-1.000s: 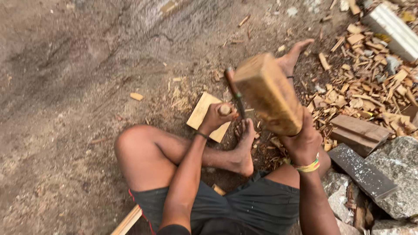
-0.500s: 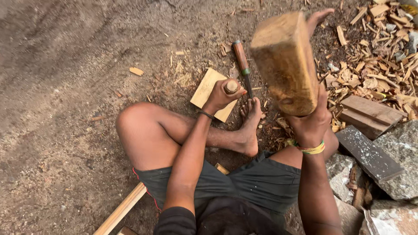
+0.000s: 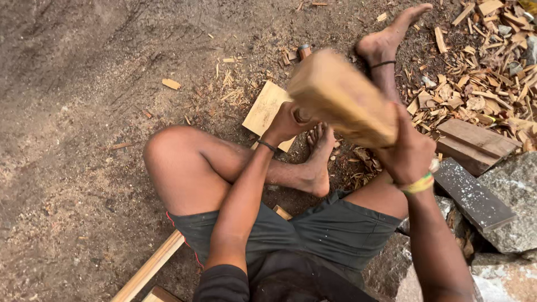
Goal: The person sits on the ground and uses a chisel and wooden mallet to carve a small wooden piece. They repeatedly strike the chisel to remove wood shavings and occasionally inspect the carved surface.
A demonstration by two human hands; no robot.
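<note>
Mallet, pale blurred wooden block, gripped in right hand.

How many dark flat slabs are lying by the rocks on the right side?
2. One brown wooden slab lies at the edge of the wood chips; one dark speckled slab rests against the grey rock. Others may be hidden under the chips.

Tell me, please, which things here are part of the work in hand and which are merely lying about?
In use:
right hand gripping the wooden mallet
left hand closed on a tool, mostly hidden
flat wooden piece beneath it

Lying about:
wood chips
dark planks
grey stones
long batten
</note>
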